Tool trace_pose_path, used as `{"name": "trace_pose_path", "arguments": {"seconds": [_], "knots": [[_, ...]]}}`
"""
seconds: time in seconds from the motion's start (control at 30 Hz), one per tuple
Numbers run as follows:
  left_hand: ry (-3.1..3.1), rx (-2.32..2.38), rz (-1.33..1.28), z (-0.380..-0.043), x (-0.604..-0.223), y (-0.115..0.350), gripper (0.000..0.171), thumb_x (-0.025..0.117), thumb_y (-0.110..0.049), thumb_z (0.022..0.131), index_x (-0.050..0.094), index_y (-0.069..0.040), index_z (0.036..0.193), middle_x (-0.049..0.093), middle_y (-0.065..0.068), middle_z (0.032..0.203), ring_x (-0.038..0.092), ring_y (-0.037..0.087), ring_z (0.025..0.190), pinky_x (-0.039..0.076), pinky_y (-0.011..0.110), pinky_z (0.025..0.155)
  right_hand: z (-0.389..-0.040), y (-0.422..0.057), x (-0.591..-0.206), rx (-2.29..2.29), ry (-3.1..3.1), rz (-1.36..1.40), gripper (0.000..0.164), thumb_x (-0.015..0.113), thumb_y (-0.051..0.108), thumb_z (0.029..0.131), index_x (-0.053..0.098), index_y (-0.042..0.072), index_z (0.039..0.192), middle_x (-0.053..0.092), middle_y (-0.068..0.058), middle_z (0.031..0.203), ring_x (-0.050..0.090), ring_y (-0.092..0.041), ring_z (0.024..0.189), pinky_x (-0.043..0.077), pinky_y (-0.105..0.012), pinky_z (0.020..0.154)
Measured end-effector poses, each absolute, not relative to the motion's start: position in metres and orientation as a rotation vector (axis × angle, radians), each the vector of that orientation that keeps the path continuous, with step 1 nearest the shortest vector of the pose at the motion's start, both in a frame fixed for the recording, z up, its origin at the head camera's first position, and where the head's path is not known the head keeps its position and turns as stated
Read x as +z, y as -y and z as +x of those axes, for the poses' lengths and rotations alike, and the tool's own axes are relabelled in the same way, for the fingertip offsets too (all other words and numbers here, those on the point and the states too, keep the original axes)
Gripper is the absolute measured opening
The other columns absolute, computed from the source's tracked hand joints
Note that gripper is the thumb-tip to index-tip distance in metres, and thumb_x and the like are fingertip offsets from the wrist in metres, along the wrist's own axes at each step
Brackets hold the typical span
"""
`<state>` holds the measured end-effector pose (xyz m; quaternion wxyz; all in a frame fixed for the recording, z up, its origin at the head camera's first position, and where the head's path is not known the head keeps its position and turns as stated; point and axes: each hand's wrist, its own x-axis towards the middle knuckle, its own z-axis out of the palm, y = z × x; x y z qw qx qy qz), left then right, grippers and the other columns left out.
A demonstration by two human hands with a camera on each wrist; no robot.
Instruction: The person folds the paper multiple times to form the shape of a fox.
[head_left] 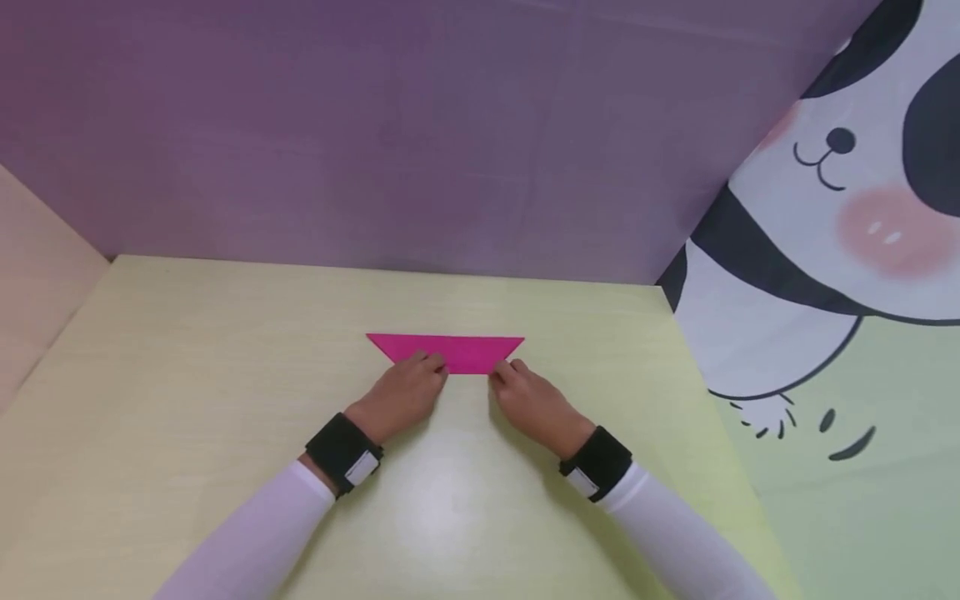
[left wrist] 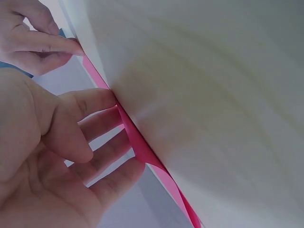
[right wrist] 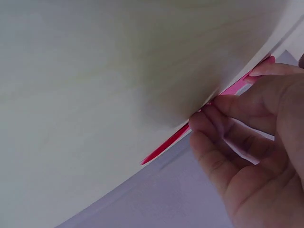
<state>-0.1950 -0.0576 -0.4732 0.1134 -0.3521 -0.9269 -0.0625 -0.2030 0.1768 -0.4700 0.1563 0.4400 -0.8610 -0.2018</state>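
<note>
A folded piece of pink paper (head_left: 471,355) lies flat on the table, shaped like a long trapezoid with its wider edge away from me. My left hand (head_left: 405,392) covers part of its near left side. In the left wrist view, the fingertips (left wrist: 110,98) press on the paper while the thumb hangs apart from it. At the near right corner, my right hand (head_left: 534,402) pinches the paper's edge between bent fingers and thumb. The right wrist view shows a red-pink strip of the paper (right wrist: 166,145) beyond those fingers.
The pale wood-patterned table (head_left: 187,375) reaches back to a purple cloth wall (head_left: 390,142). On the right hangs a printed panda backdrop (head_left: 795,250). Each wrist wears a black band (head_left: 345,454) below a white sleeve (head_left: 255,529).
</note>
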Motion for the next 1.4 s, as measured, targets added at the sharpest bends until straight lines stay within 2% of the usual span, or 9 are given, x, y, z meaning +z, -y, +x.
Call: {"name": "trace_pose_path", "arguments": {"seconds": [0.23, 0.4, 0.5, 0.67, 0.8, 0.97, 1.1, 1.3, 1.4], "knots": [[2.701, -0.182, -1.049, -0.196, -0.473, 0.056, 0.016, 0.061, -0.006, 0.09, 0.071, -0.001, 0.101, 0.066, 0.009, 0.095, 0.058, 0.021, 0.079, 0.05, 0.029, 0.073, -0.206, -0.176, -0.458, -0.507, 2.522, 1.253, 0.016, 0.068, 0.006, 0.087, 0.071, 0.0, 0.101, 0.062, -0.009, 0.093, 0.056, -0.019, 0.078, 0.052, -0.023, 0.069], [2.696, -0.172, -1.04, -0.197, -0.472, 0.056, 0.015, 0.064, -0.007, 0.089, 0.071, -0.001, 0.1, 0.066, 0.008, 0.094, 0.057, 0.02, 0.079, 0.05, 0.029, 0.072, -0.212, -0.153, -0.454, -0.399, 2.491, 1.317, 0.02, 0.064, 0.009, 0.091, 0.069, 0.003, 0.109, 0.064, -0.008, 0.1, 0.059, -0.019, 0.091, 0.052, -0.025, 0.08], [2.723, -0.204, -1.041, -0.198, -0.471, 0.056, 0.016, 0.06, -0.005, 0.091, 0.071, 0.0, 0.102, 0.066, 0.009, 0.094, 0.056, 0.02, 0.079, 0.049, 0.029, 0.071, -0.216, -0.139, -0.457, -0.399, 2.478, 1.357, 0.023, 0.058, 0.009, 0.094, 0.067, 0.004, 0.114, 0.064, -0.006, 0.104, 0.059, -0.018, 0.093, 0.051, -0.025, 0.084], [2.764, -0.279, -1.019, -0.198, -0.47, 0.057, 0.019, 0.056, 0.0, 0.09, 0.07, 0.0, 0.102, 0.065, 0.008, 0.091, 0.056, 0.019, 0.077, 0.05, 0.03, 0.07, -0.217, -0.127, -0.469, -0.438, 2.484, 1.344, 0.025, 0.056, 0.007, 0.094, 0.067, 0.005, 0.116, 0.064, -0.005, 0.103, 0.06, -0.015, 0.087, 0.053, -0.023, 0.076], [2.738, -0.243, -1.005, -0.198, -0.469, 0.058, 0.016, 0.057, 0.0, 0.088, 0.07, -0.001, 0.096, 0.066, 0.007, 0.089, 0.057, 0.019, 0.073, 0.05, 0.031, 0.067, -0.217, -0.122, -0.474, -0.481, 2.459, 1.325, 0.023, 0.057, 0.008, 0.093, 0.069, 0.007, 0.113, 0.064, -0.003, 0.098, 0.058, -0.015, 0.079, 0.051, -0.022, 0.069], [2.696, -0.087, -1.003, -0.195, -0.47, 0.056, 0.01, 0.06, -0.003, 0.089, 0.069, -0.004, 0.092, 0.063, 0.005, 0.084, 0.056, 0.019, 0.07, 0.045, 0.032, 0.06, -0.216, -0.12, -0.473, -0.516, 2.45, 1.325, 0.022, 0.057, 0.008, 0.093, 0.07, 0.008, 0.111, 0.063, -0.003, 0.094, 0.057, -0.015, 0.076, 0.051, -0.022, 0.067], [2.651, 0.018, -1.001, -0.192, -0.471, 0.054, 0.01, 0.062, -0.006, 0.089, 0.07, -0.005, 0.095, 0.063, 0.005, 0.085, 0.058, 0.018, 0.074, 0.048, 0.034, 0.064, -0.214, -0.121, -0.469, -0.52, 2.469, 1.321, 0.023, 0.057, 0.009, 0.093, 0.071, 0.008, 0.111, 0.063, -0.003, 0.096, 0.058, -0.015, 0.078, 0.051, -0.022, 0.068], [2.522, 0.175, -0.961, -0.189, -0.48, 0.048, 0.007, 0.064, -0.008, 0.086, 0.07, -0.008, 0.082, 0.059, 0.006, 0.076, 0.055, 0.022, 0.07, 0.049, 0.039, 0.071, -0.214, -0.121, -0.47, -0.492, 2.451, 1.313, 0.019, 0.06, 0.01, 0.091, 0.073, 0.012, 0.104, 0.061, -0.001, 0.092, 0.055, -0.014, 0.074, 0.049, -0.021, 0.066], [2.511, 0.27, -0.952, -0.187, -0.48, 0.047, 0.009, 0.063, -0.01, 0.087, 0.072, -0.008, 0.084, 0.063, 0.007, 0.082, 0.059, 0.025, 0.082, 0.049, 0.044, 0.084, -0.213, -0.12, -0.471, -0.484, 2.428, 1.306, 0.017, 0.06, 0.01, 0.092, 0.074, 0.011, 0.102, 0.061, -0.001, 0.091, 0.054, -0.013, 0.072, 0.048, -0.02, 0.064]]}}
